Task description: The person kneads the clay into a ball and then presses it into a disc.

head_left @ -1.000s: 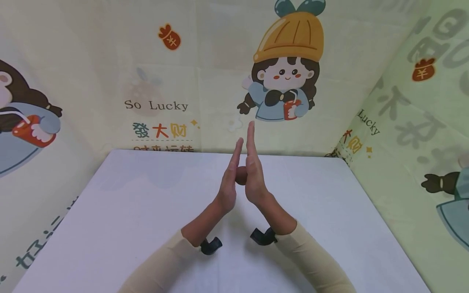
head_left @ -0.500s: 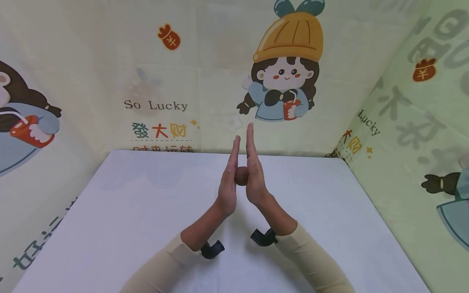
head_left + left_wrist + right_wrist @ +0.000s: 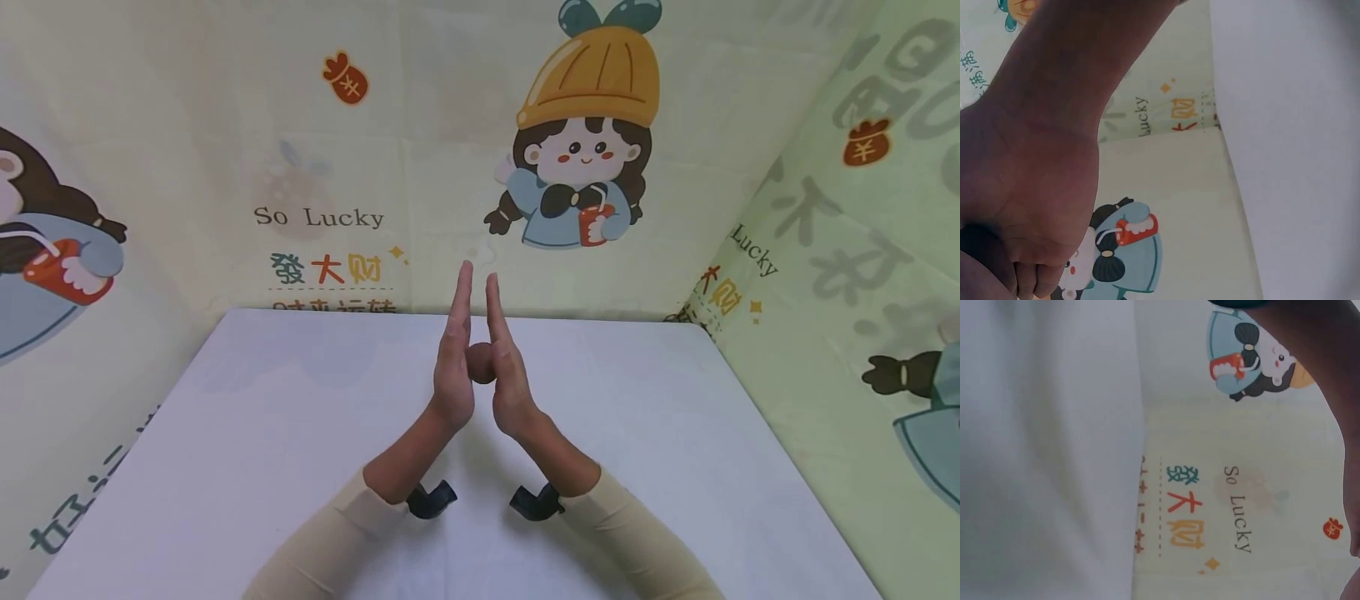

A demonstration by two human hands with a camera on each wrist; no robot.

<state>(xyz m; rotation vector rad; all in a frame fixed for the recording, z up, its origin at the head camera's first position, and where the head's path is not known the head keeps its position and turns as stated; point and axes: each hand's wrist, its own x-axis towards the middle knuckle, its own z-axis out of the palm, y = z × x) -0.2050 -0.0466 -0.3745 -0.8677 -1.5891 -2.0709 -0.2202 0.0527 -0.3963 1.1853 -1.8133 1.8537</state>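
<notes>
A small brown ball (image 3: 481,363) is pressed between two palms above the table, in the middle of the head view. My left hand (image 3: 453,375) lies flat against its left side, fingers straight and pointing away. From the other side my right hand (image 3: 512,383) presses it, also with straight fingers, its fingertips slightly nearer than the left ones. In the left wrist view the ball (image 3: 985,250) shows dark at the lower left, partly covered by the right hand (image 3: 1035,187). The right wrist view shows the forearm (image 3: 1335,394) at its edge; the ball is hidden there.
Beneath the hands is a white table (image 3: 300,433). A patterned cloth wall (image 3: 442,167) with cartoon prints rises behind it, and similar cloth stands at both sides. Black wrist mounts (image 3: 432,500) sit below the sleeve cuffs.
Both hands and the ball have shifted a little left. The left hand has slid forward and the right hand back, so the left fingertips now reach farther.
</notes>
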